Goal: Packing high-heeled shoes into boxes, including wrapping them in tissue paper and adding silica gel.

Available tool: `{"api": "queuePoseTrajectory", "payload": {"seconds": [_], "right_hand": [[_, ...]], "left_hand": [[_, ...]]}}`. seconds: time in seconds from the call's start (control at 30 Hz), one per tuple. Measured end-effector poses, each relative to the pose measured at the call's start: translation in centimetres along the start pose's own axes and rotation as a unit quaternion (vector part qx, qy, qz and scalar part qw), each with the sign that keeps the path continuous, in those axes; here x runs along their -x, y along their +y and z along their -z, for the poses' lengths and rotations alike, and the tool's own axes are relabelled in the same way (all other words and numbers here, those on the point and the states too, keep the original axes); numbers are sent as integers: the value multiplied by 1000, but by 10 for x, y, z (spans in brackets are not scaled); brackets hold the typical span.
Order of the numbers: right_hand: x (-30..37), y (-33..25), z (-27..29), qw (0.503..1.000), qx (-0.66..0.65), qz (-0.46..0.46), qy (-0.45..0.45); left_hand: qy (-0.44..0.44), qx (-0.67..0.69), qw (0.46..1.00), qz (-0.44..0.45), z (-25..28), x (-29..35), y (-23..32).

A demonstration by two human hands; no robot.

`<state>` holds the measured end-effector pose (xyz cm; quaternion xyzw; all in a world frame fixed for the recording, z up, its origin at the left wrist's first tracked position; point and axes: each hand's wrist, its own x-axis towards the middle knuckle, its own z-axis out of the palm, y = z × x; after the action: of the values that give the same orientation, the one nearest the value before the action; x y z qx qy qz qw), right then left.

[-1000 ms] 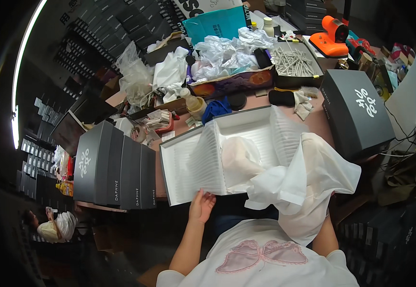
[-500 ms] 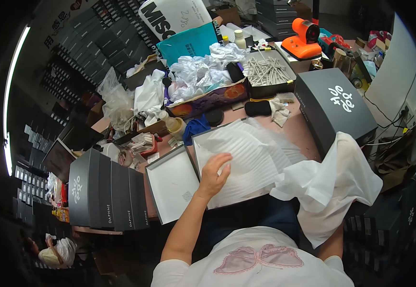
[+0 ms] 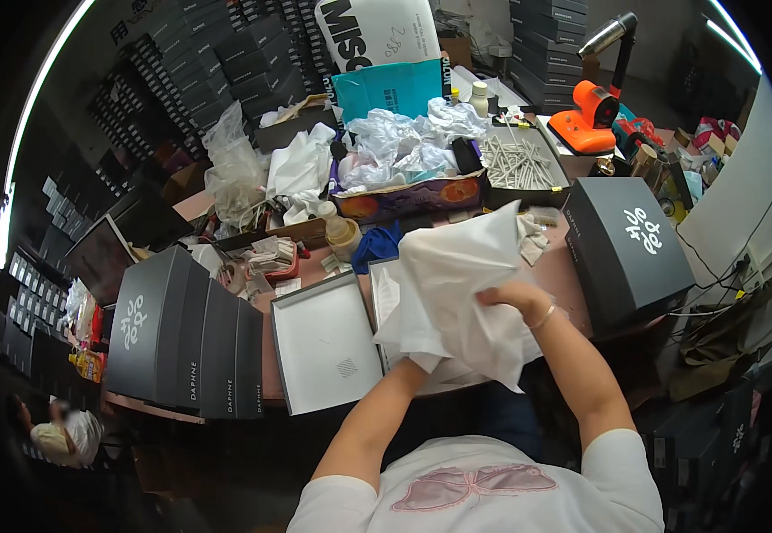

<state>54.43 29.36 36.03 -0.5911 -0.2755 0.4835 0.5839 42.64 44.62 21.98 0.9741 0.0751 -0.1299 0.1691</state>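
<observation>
A thin white wrapping sheet (image 3: 457, 275) hangs bunched over the middle of the table; whether it is a flat sheet or a soft bag I cannot tell. My right hand (image 3: 519, 298) is closed on its right side, fingers partly tucked behind a fold. My left hand (image 3: 418, 366) reaches under its lower left edge, with the fingers hidden. Below it lies the open grey box (image 3: 384, 306), mostly covered, with white paper at its left side. Left of that, the shallow box lid (image 3: 319, 342) rests with its white inside up.
Dark grey shoe boxes (image 3: 182, 338) stand at the left, another box (image 3: 630, 249) at the right. Behind are a carton of crumpled tissue (image 3: 404, 191), a tray of white sticks (image 3: 524, 164), a bottle (image 3: 340, 233), a blue cloth (image 3: 375, 247) and an orange device (image 3: 584, 120).
My right hand has brought the white sheet from the right over the open box. My left hand has moved from above the box's paper to under the sheet. The view has shifted slightly.
</observation>
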Motion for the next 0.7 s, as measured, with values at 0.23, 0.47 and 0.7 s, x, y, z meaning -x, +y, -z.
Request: {"api": "queuePoseTrajectory", "payload": {"seconds": [0.23, 0.47, 0.7], "right_hand": [[-82, 57, -20, 852, 474, 125, 184], [-52, 130, -45, 730, 637, 171, 179], [-49, 129, -47, 771, 592, 128, 195]], "left_hand": [[109, 108, 987, -54, -56, 7, -27], [0, 7, 1000, 15, 24, 58, -2], [439, 11, 898, -23, 91, 94, -3]]}}
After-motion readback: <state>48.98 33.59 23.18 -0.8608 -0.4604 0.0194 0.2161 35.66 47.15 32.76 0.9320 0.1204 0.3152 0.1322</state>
